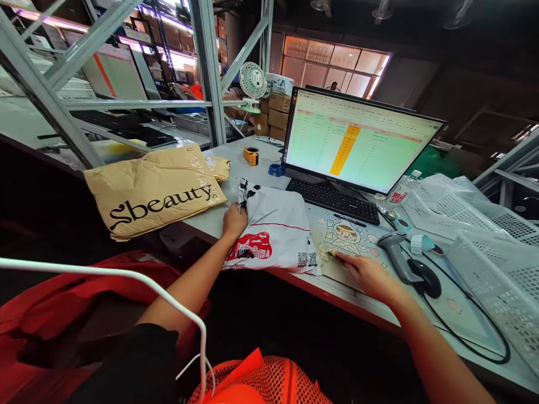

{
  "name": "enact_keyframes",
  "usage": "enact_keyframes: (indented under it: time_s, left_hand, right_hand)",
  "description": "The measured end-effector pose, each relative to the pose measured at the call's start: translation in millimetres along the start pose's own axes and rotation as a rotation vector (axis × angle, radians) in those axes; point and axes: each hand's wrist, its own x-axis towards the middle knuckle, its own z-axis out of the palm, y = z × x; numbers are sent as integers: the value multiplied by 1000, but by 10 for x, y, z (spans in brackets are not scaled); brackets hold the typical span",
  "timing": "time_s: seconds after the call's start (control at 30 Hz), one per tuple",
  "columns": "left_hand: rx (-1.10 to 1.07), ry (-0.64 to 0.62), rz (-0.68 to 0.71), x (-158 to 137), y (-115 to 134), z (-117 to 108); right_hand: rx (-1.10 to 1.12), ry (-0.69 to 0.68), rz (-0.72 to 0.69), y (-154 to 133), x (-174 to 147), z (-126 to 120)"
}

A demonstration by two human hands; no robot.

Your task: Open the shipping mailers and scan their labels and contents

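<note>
A white plastic mailing bag [280,216] with red and black print lies at the table's front edge. My left hand [234,220] is closed on its left side, just below a bunched black-and-white patterned end [243,193]. To the right of the bag, my right hand [366,273] is low over the cartoon-printed desk mat [349,235]. Its fingers are closed around a slim, dark tool with a yellowish part [332,254], too small to name. The tool points toward the bag's right edge. Whatever lies inside the bag is hidden.
A tan "Sbeauty" parcel [155,191] overhangs the edge at left. Tape rolls [251,156] stand behind the bag. A keyboard [332,199] and monitor [357,140] are beyond. At right are a barcode scanner [398,255], its cable, and white perforated baskets [501,280].
</note>
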Motion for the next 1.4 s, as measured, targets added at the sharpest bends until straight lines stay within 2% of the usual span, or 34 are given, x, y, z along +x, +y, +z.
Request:
enact_keyframes:
  time_s: [0.1,0.17,0.23,0.3,0.33,0.37,0.43,0.5,0.53,0.63,0.73,0.8,0.97,1.1,1.27,1.4]
  left_hand:
    - [-34,-73,-5,-182,44,42]
    - [-56,-90,38,-350,64,5]
    - [-52,2,191,-499,89,-117]
    - [-36,131,418,-587,148,-288]
    - [-37,144,546,-604,198,-366]
    - [-47,99,673,-607,261,-422]
    - [-73,-102,929,-590,411,-433]
    - [-52,-312,1109,-574,553,-309]
    - [-26,-381,1150,-576,605,-214]
    - [31,-454,1175,-613,648,60]
    - [25,-380,1196,-636,563,178]
    - [-3,-333,1204,-617,503,187]
    - [-43,-354,1188,-539,525,205]
    - [49,-427,1094,-638,621,140]
    - [221,-527,1107,-1014,593,-212]
    - [246,-603,1105,-1405,460,-564]
  right_hand:
    - [-115,173,233,472,-298,279]
    - [-175,254,318,653,-382,440]
    - [-225,313,330,743,-397,546]
    - [-226,386,300,759,-336,561]
    - [-191,431,270,738,-268,526]
    - [-133,481,227,695,-170,465]
    - [38,573,108,528,124,289]
    - [256,623,-21,240,534,110]
    - [375,624,-71,58,764,47]
    - [728,510,-173,-545,1434,30]
    - [930,299,-246,-999,1886,218]
    - [971,178,-284,-1127,2023,355]
    - [943,19,-329,-1060,2063,456]
    - [804,-48,-332,-1042,2051,446]
    - [413,-14,-247,-1068,1983,478]
    - [260,15,-173,-1030,1962,433]
